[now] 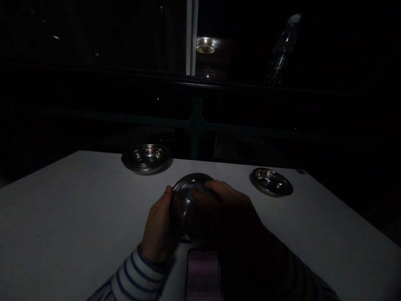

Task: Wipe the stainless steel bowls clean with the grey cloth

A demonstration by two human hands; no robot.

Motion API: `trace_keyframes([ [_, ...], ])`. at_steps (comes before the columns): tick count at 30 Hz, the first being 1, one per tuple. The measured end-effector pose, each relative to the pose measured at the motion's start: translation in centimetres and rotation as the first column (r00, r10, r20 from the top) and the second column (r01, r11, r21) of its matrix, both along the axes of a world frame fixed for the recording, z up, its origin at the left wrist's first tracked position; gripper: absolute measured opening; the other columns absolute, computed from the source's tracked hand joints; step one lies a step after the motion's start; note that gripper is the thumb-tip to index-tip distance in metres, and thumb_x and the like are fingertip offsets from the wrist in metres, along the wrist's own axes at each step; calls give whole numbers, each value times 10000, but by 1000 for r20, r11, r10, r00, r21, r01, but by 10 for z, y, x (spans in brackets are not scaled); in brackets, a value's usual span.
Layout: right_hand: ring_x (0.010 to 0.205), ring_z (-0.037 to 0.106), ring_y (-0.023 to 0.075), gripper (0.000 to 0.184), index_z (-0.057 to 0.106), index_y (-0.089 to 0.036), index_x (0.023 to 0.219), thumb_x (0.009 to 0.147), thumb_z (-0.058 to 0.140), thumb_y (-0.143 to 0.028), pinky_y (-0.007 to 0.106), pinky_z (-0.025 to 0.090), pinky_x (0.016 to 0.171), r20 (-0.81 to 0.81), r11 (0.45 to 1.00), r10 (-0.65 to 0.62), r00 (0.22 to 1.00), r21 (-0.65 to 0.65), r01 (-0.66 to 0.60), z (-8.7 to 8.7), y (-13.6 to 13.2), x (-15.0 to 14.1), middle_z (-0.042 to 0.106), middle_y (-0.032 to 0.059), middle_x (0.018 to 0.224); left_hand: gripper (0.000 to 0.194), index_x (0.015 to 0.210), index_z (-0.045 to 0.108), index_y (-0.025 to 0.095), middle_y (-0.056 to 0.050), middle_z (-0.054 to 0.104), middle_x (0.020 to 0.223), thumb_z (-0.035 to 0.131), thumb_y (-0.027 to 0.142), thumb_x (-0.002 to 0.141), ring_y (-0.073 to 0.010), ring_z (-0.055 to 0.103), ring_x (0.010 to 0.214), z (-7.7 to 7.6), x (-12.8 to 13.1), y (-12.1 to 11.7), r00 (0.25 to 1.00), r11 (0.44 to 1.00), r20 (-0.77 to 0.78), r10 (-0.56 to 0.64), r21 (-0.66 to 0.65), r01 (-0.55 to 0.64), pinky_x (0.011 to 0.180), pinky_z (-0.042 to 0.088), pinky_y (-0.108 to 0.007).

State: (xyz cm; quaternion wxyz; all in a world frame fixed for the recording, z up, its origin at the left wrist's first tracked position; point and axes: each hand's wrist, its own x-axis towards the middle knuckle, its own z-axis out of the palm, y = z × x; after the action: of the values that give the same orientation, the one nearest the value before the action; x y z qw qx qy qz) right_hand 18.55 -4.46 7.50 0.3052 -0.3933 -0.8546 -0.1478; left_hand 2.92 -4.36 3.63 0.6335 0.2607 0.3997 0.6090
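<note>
A shiny metal bowl [187, 209] is held tilted above the near middle of the table. My left hand [158, 228] is closed on its left side, with the thumb along the rim. Bent fingers of my right hand [230, 200] press on the bowl's surface from the right. Deep shadow covers most of that hand, so its palm and anything under it are hidden. Just below the bowl lies a phone [203, 271] with a dim pinkish screen.
A stack of metal bowls [146, 161] stands at the white table's [78, 209] back left. Another shallow metal bowl [272, 182] sits at the back right. Beyond the table edge are a dark railing [196, 113] and window, with a clear plastic bottle [283, 48] at upper right.
</note>
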Motion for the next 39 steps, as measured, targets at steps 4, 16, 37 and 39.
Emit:
trace_keyframes([
  [4, 794, 566, 143, 249, 596, -236, 1049, 838, 505, -332, 228, 388, 573, 17, 997, -61, 998, -40, 62, 2, 0, 0, 607, 40, 980, 390, 884, 653, 120, -45, 687, 708, 599, 465, 710, -175, 619, 613, 0, 0, -1, 1000, 1000, -20, 16, 8, -15, 588, 465, -278],
  [16, 742, 557, 137, 271, 591, -230, 1051, 814, 518, -339, 230, 367, 530, 19, 994, -75, 997, -78, 76, 1, -2, -2, 599, 42, 961, 341, 801, 660, 140, -14, 646, 597, 610, 462, 699, -154, 573, 535, -2, 3, 0, 1000, 1000, 6, 23, -17, -23, 516, 423, -260],
  [37, 667, 516, 145, 230, 587, -203, 962, 762, 601, -315, 254, 348, 516, 42, 998, -33, 999, -53, 36, -6, -9, -14, 595, 24, 823, 313, 644, 611, 163, 6, 607, 543, 592, 469, 710, -139, 528, 509, 3, 6, -3, 990, 998, -127, 63, -5, -64, 517, 405, -248],
  [39, 704, 521, 152, 244, 570, -201, 1029, 789, 567, -244, 260, 362, 543, 110, 999, 7, 994, -40, -2, -7, -14, -16, 606, 34, 872, 301, 634, 598, 169, 10, 598, 543, 582, 456, 723, -139, 525, 514, 4, 6, -4, 990, 998, -123, 64, 0, -65, 526, 407, -248],
])
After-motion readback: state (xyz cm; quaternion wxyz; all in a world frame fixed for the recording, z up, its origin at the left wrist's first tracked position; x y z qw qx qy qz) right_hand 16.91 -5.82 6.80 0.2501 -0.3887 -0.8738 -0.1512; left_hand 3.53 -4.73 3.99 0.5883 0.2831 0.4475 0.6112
